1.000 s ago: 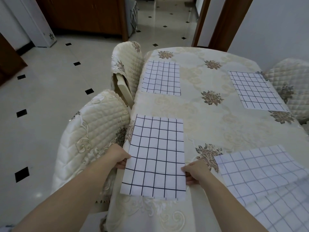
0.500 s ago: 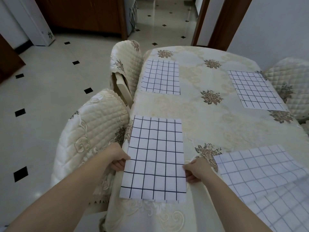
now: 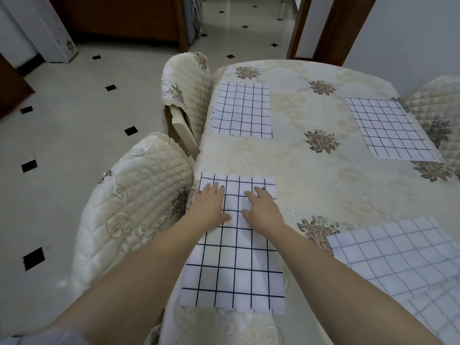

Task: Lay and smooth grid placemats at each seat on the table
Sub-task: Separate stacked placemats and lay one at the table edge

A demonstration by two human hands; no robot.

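A white placemat with a dark grid (image 3: 234, 267) lies at the table's near left edge, its near end hanging slightly over. My left hand (image 3: 208, 206) and my right hand (image 3: 261, 207) both rest flat on its far half, fingers straight and spread. A second grid placemat (image 3: 241, 110) lies further along the left edge. A third grid placemat (image 3: 388, 128) lies at the far right. More grid cloth (image 3: 398, 252) with fainter lines lies rumpled at the near right.
The table (image 3: 311, 175) wears a cream floral cloth. Two quilted chairs stand on the left, a near chair (image 3: 129, 207) and a far chair (image 3: 184, 95). Another quilted chair (image 3: 438, 113) stands at the right. Tiled floor spreads to the left.
Both hands let go of the near placemat's side edges and moved forward onto its far half, now lying flat on it. The view has moved closer to the table.
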